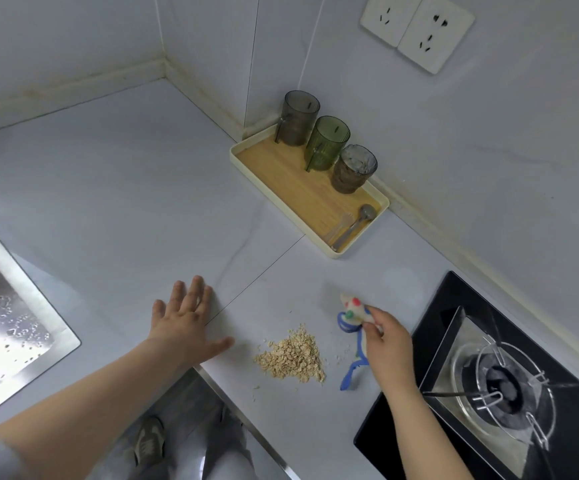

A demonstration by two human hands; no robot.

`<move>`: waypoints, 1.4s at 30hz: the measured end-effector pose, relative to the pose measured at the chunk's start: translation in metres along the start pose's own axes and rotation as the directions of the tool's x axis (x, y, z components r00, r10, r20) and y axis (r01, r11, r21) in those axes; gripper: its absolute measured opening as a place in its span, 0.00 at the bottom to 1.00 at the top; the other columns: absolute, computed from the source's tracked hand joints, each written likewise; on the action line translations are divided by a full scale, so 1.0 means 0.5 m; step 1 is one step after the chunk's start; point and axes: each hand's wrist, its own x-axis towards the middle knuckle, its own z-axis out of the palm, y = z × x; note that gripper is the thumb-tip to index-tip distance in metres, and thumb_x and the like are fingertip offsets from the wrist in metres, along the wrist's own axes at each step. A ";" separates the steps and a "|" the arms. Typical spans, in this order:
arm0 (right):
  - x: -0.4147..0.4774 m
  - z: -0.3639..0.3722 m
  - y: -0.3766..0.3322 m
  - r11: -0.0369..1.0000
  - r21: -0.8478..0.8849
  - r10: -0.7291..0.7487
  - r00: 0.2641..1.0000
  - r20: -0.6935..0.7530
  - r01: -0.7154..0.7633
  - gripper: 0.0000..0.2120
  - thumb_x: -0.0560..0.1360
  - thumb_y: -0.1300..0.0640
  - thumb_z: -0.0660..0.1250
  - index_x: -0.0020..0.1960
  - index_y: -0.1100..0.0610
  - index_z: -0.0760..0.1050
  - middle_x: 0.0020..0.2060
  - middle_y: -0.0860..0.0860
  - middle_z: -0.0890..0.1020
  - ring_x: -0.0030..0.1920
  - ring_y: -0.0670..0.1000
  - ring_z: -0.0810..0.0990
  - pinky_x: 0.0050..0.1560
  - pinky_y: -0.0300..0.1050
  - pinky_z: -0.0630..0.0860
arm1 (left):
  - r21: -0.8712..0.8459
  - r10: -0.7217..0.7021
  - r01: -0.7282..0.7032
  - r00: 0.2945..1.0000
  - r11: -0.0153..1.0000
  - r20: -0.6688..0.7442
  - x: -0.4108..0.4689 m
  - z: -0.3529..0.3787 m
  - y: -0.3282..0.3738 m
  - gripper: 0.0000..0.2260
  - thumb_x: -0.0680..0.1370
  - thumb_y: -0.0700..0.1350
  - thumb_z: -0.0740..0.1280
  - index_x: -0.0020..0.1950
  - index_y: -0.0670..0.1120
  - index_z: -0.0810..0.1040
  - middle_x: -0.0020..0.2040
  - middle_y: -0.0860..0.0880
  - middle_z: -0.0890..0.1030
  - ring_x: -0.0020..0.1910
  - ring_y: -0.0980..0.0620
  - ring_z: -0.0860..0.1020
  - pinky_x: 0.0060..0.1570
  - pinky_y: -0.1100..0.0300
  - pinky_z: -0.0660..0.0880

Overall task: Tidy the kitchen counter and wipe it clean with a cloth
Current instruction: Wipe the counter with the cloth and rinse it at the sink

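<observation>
The left hand lies flat on the counter, with fingers straight and spread wide, and holds nothing. The right hand has its fingers curled round the cloth, a small white bundle with red and green spots. Part of the cloth is hidden under the fingers, so I cannot tell its full shape. A blue cord hangs from it down to the counter. The cloth is above the counter, just right of a heap of oats that lies between the two hands, with single flakes scattered around it.

Further back, by the wall, a tray carries three cups in a row, a spoon and a fork; the fork is faint and hard to see. The sink on the left and the stove on the right are both cut off by the edge.
</observation>
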 end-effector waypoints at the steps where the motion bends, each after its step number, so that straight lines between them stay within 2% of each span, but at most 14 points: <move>1: -0.003 -0.011 0.014 0.999 -0.022 0.031 0.999 -0.019 -0.031 0.16 0.77 0.67 0.60 0.62 0.58 0.77 0.54 0.51 0.81 0.56 0.50 0.78 0.57 0.42 0.73 | 0.002 -0.002 0.002 1.000 1.000 -0.007 0.001 0.002 0.001 0.47 0.73 0.72 0.54 0.78 0.48 0.35 0.77 0.49 0.31 0.76 0.43 0.33 0.74 0.43 0.45; 6: -0.054 0.028 0.045 0.985 -0.027 0.168 0.984 -0.060 -0.170 0.15 0.77 0.67 0.60 0.61 0.60 0.77 0.52 0.54 0.81 0.53 0.53 0.78 0.52 0.42 0.70 | -0.004 0.024 -0.025 0.999 1.000 -0.034 0.002 0.007 -0.009 0.46 0.73 0.72 0.54 0.78 0.48 0.37 0.77 0.49 0.32 0.76 0.43 0.34 0.74 0.43 0.45; 10: -0.106 0.104 0.013 0.987 -0.010 0.156 0.978 -0.140 -0.159 0.15 0.77 0.68 0.59 0.61 0.61 0.77 0.52 0.53 0.78 0.52 0.52 0.77 0.52 0.41 0.69 | -0.016 0.058 -0.059 0.996 0.998 -0.063 -0.002 0.013 -0.026 0.45 0.74 0.70 0.56 0.79 0.49 0.38 0.78 0.50 0.33 0.77 0.45 0.35 0.75 0.46 0.45; 15: -0.129 0.147 -0.048 0.986 0.068 0.156 0.987 -0.040 -0.153 0.14 0.78 0.67 0.58 0.60 0.60 0.77 0.48 0.48 0.77 0.51 0.48 0.76 0.50 0.36 0.68 | -0.046 0.103 -0.108 0.990 0.993 -0.091 -0.011 0.016 -0.041 0.44 0.74 0.70 0.57 0.79 0.47 0.42 0.78 0.50 0.37 0.77 0.46 0.38 0.75 0.48 0.46; 18: -0.137 0.138 -0.064 0.983 0.082 0.170 0.980 -0.101 -0.163 0.15 0.78 0.68 0.59 0.61 0.61 0.77 0.49 0.50 0.79 0.52 0.49 0.77 0.51 0.37 0.70 | -0.122 0.144 -0.163 0.979 0.979 -0.146 -0.021 0.009 -0.050 0.44 0.71 0.70 0.54 0.78 0.44 0.51 0.79 0.50 0.48 0.77 0.47 0.49 0.73 0.51 0.54; 20: -0.149 0.117 -0.074 0.985 0.089 0.161 0.973 -0.168 -0.148 0.14 0.77 0.68 0.60 0.60 0.61 0.77 0.49 0.49 0.79 0.52 0.50 0.78 0.52 0.38 0.71 | -0.156 0.175 -0.205 0.967 0.966 -0.183 -0.031 0.000 -0.051 0.39 0.73 0.65 0.59 0.77 0.44 0.55 0.77 0.49 0.55 0.74 0.47 0.56 0.71 0.52 0.59; 22: -0.171 0.093 -0.085 0.989 0.082 0.136 0.970 -0.200 -0.122 0.14 0.77 0.68 0.61 0.60 0.60 0.78 0.49 0.49 0.80 0.51 0.49 0.78 0.51 0.38 0.71 | -0.182 0.193 -0.229 0.962 0.956 -0.194 -0.047 -0.006 -0.048 0.35 0.77 0.57 0.63 0.77 0.43 0.54 0.77 0.47 0.56 0.75 0.46 0.58 0.72 0.54 0.58; 24: -0.196 0.073 -0.093 0.989 0.097 0.131 0.969 -0.208 -0.112 0.14 0.77 0.67 0.62 0.60 0.58 0.78 0.50 0.49 0.81 0.51 0.47 0.79 0.50 0.39 0.73 | -0.230 0.207 -0.255 0.955 0.939 -0.212 -0.067 -0.010 -0.045 0.34 0.78 0.54 0.63 0.78 0.43 0.53 0.78 0.46 0.57 0.75 0.46 0.58 0.72 0.56 0.57; 28: -0.255 0.056 -0.113 0.972 0.195 0.174 0.959 -0.223 -0.131 0.11 0.77 0.63 0.64 0.57 0.56 0.80 0.46 0.47 0.83 0.46 0.44 0.80 0.41 0.34 0.75 | -0.380 0.223 -0.295 0.949 0.877 -0.222 -0.120 -0.001 -0.036 0.30 0.78 0.51 0.63 0.77 0.44 0.58 0.76 0.48 0.61 0.67 0.49 0.71 0.66 0.60 0.63; 30: -0.288 0.061 -0.127 0.959 0.253 0.191 0.953 -0.237 -0.129 0.10 0.77 0.63 0.64 0.54 0.54 0.80 0.44 0.46 0.83 0.45 0.45 0.81 0.41 0.37 0.77 | -0.411 0.217 -0.304 0.945 0.859 -0.244 -0.154 0.007 -0.037 0.29 0.78 0.51 0.63 0.77 0.45 0.59 0.75 0.49 0.63 0.66 0.50 0.72 0.65 0.61 0.65; 33: -0.318 0.065 -0.142 0.947 0.298 0.183 0.965 -0.189 -0.122 0.09 0.77 0.62 0.65 0.52 0.53 0.81 0.43 0.46 0.84 0.45 0.47 0.82 0.47 0.49 0.81 | -0.451 0.178 -0.296 0.942 0.842 -0.286 -0.203 0.014 -0.034 0.27 0.79 0.50 0.62 0.77 0.45 0.60 0.73 0.49 0.66 0.68 0.50 0.69 0.63 0.63 0.65; 35: -0.324 0.055 -0.154 0.955 0.290 0.114 0.982 -0.148 -0.067 0.08 0.77 0.61 0.65 0.49 0.53 0.81 0.41 0.46 0.84 0.44 0.48 0.82 0.46 0.50 0.81 | -0.481 0.129 -0.274 0.941 0.833 -0.311 -0.239 0.016 -0.028 0.26 0.79 0.49 0.62 0.76 0.46 0.61 0.70 0.49 0.68 0.66 0.51 0.71 0.60 0.63 0.66; 39: -0.321 0.010 -0.171 0.953 0.300 -0.024 0.995 -0.099 0.052 0.09 0.77 0.61 0.65 0.45 0.49 0.80 0.38 0.46 0.83 0.42 0.48 0.82 0.39 0.41 0.79 | -0.501 0.013 -0.220 0.924 0.837 -0.383 -0.303 0.039 -0.006 0.25 0.79 0.48 0.62 0.76 0.47 0.62 0.71 0.50 0.68 0.69 0.52 0.68 0.62 0.63 0.64; 42: -0.325 -0.020 -0.156 0.950 0.295 -0.097 0.995 -0.032 0.102 0.07 0.77 0.58 0.65 0.44 0.49 0.80 0.36 0.47 0.83 0.40 0.50 0.82 0.37 0.48 0.80 | -0.544 -0.081 -0.181 0.903 0.819 -0.423 -0.348 0.077 0.022 0.25 0.78 0.49 0.62 0.75 0.48 0.63 0.71 0.52 0.69 0.69 0.53 0.68 0.63 0.63 0.64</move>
